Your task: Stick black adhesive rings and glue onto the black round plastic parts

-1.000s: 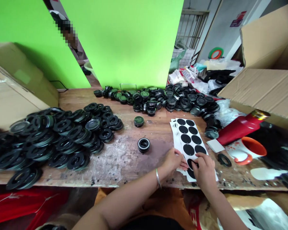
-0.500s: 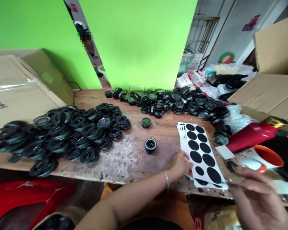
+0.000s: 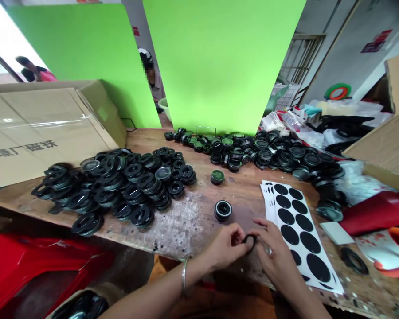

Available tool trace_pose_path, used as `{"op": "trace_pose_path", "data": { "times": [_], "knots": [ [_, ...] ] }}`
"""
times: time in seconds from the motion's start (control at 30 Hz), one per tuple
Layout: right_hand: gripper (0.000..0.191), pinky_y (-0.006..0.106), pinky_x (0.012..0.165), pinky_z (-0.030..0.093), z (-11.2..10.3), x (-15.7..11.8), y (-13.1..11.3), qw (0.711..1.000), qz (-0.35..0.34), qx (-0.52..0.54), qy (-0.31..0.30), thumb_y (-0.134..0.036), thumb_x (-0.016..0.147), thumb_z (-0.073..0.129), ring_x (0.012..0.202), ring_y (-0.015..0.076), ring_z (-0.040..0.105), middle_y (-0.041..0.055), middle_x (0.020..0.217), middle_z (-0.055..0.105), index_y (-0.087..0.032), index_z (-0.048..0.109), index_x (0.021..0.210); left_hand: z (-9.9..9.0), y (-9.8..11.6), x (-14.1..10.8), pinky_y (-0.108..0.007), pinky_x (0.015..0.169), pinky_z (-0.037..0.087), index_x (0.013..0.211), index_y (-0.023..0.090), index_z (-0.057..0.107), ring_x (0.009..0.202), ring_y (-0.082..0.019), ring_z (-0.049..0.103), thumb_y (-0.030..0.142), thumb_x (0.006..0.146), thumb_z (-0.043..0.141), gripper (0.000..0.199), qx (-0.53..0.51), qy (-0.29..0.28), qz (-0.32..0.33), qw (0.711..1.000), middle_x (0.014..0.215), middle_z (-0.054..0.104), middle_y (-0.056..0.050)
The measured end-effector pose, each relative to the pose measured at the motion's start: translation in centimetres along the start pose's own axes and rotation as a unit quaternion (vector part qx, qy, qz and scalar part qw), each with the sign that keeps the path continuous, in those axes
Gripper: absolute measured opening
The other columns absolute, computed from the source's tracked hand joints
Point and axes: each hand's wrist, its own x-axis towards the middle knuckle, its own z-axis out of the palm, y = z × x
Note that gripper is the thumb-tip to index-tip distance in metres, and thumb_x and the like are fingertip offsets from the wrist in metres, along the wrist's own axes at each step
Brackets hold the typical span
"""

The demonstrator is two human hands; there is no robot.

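My left hand [image 3: 224,246], with a bangle at the wrist, pinches a small black ring [image 3: 254,239] between thumb and fingers, over the table's front edge. On the ring's other side is my right hand [image 3: 277,254], its thumb and a finger closed at the ring while another finger points outward. Just beyond the hands stands a round black part with a pale rim [image 3: 223,211]. Behind that sits one with a green top [image 3: 217,177]. White sheets of black round stickers [image 3: 305,221] lie beside and partly behind my right hand.
A heap of black rings [image 3: 133,186] covers the left of the table, with a carton [image 3: 46,133] behind. More round parts [image 3: 266,155] line the green panel [image 3: 216,66]. At right are a red bottle [image 3: 375,212], a mug [image 3: 382,252] and a loose black ring [image 3: 354,260].
My left hand has left the sticker sheets and moved left. My right hand has come in from the far right, and both now meet at a small black ring. The view has shifted left.
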Motion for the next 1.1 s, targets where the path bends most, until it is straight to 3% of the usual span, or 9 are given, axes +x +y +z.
{"op": "trace_pose_path", "data": {
  "times": [0.1, 0.17, 0.3, 0.43, 0.53, 0.67, 0.83, 0.93, 1.1],
  "knots": [
    [0.050, 0.048, 0.105, 0.037, 1.3, 0.7, -0.8, 0.999, 0.028, 0.029, 0.019, -0.023, 0.088, 0.046, 0.128, 0.0292, 0.042, 0.0133, 0.140, 0.038, -0.022, 0.043, 0.137, -1.2, -0.6, -0.1, -0.021, 0.055, 0.034, 0.075, 0.016, 0.051, 0.057, -0.008, 0.044, 0.027, 0.067, 0.073, 0.026, -0.100, 0.045, -0.054, 0.993, 0.066, 0.050, 0.004],
    [0.059, 0.046, 0.100, 0.042, 1.9, 1.0, -1.0, 0.990, 0.101, 0.086, 0.044, -0.031, 0.087, 0.052, 0.118, 0.0283, 0.050, 0.0151, 0.133, 0.044, -0.019, 0.033, 0.142, -1.9, -0.6, -0.3, -0.021, 0.057, 0.038, 0.077, 0.015, 0.052, 0.059, -0.008, 0.048, 0.030, 0.065, 0.076, 0.030, -0.175, 0.072, -0.081, 0.979, 0.069, 0.054, 0.003],
    [0.035, 0.034, 0.077, 0.051, 3.0, 1.1, -1.5, 0.928, 0.269, 0.253, 0.039, -0.047, 0.082, 0.062, 0.085, 0.0223, 0.060, 0.0069, 0.096, 0.061, -0.020, 0.056, 0.104, -2.6, -0.4, -0.7, -0.022, 0.066, 0.043, 0.083, 0.014, 0.055, 0.065, -0.008, 0.054, 0.031, 0.061, 0.083, 0.040, -0.320, 0.117, -0.089, 0.936, 0.082, 0.060, -0.001],
    [0.029, 0.027, 0.058, 0.045, 4.8, 1.0, -2.9, 0.856, 0.335, 0.393, 0.038, -0.048, 0.080, 0.066, 0.060, 0.0147, 0.050, -0.0011, 0.069, 0.054, -0.021, 0.058, 0.080, -2.6, 0.0, -1.0, -0.021, 0.067, 0.043, 0.084, 0.014, 0.056, 0.067, -0.008, 0.056, 0.028, 0.060, 0.084, 0.039, -0.363, 0.120, -0.083, 0.920, 0.083, 0.062, -0.002],
    [0.026, 0.025, 0.058, 0.043, 5.8, 1.1, -3.6, 0.828, 0.337, 0.439, 0.086, -0.043, 0.076, 0.072, 0.060, 0.0128, 0.048, -0.0025, 0.068, 0.054, -0.020, 0.060, 0.079, -2.5, 0.0, -1.3, -0.021, 0.068, 0.044, 0.085, 0.013, 0.058, 0.069, -0.009, 0.057, 0.027, 0.062, 0.083, 0.037, -0.355, 0.107, -0.072, 0.926, 0.081, 0.062, -0.003],
    [0.025, 0.022, 0.056, 0.040, 5.7, 1.6, -3.1, 0.824, 0.333, 0.431, 0.153, -0.039, 0.073, 0.075, 0.058, 0.0113, 0.047, -0.0038, 0.063, 0.053, -0.019, 0.060, 0.075, -3.5, -0.5, -1.5, -0.023, 0.066, 0.047, 0.096, 0.012, 0.062, 0.077, -0.015, 0.061, 0.033, 0.069, 0.077, 0.038, -0.263, 0.089, -0.051, 0.959, 0.087, 0.065, -0.007],
    [0.023, 0.022, 0.056, 0.042, 5.0, 2.7, -1.2, 0.805, 0.337, 0.455, 0.176, -0.036, 0.068, 0.079, 0.059, 0.0112, 0.049, -0.0038, 0.064, 0.056, -0.019, 0.063, 0.073, -6.3, -1.6, 1.1, -0.020, 0.058, 0.049, 0.103, 0.016, 0.061, 0.074, -0.013, 0.059, 0.030, 0.078, 0.067, 0.029, -0.080, 0.226, 0.015, 0.971, 0.092, 0.062, -0.004],
    [0.023, 0.023, 0.063, 0.047, 5.4, 3.9, -0.3, 0.788, 0.348, 0.486, 0.148, -0.035, 0.064, 0.081, 0.067, 0.0132, 0.053, -0.0020, 0.070, 0.061, -0.019, 0.065, 0.069, -7.6, -1.9, 3.8, -0.017, 0.049, 0.046, 0.089, 0.016, 0.058, 0.062, -0.010, 0.056, 0.024, 0.076, 0.069, 0.019, -0.065, 0.234, -0.025, 0.970, 0.074, 0.058, 0.001],
    [0.023, 0.026, 0.073, 0.049, 6.2, 5.1, 0.8, 0.775, 0.367, 0.499, 0.121, -0.036, 0.055, 0.083, 0.079, 0.0169, 0.058, 0.0015, 0.077, 0.067, -0.020, 0.069, 0.065, -7.1, -2.3, 5.1, -0.024, 0.042, 0.050, 0.072, 0.015, 0.050, 0.042, -0.012, 0.056, 0.023, 0.076, 0.070, 0.022, -0.126, 0.156, -0.104, 0.974, 0.054, 0.055, 0.003]
  ]
}}
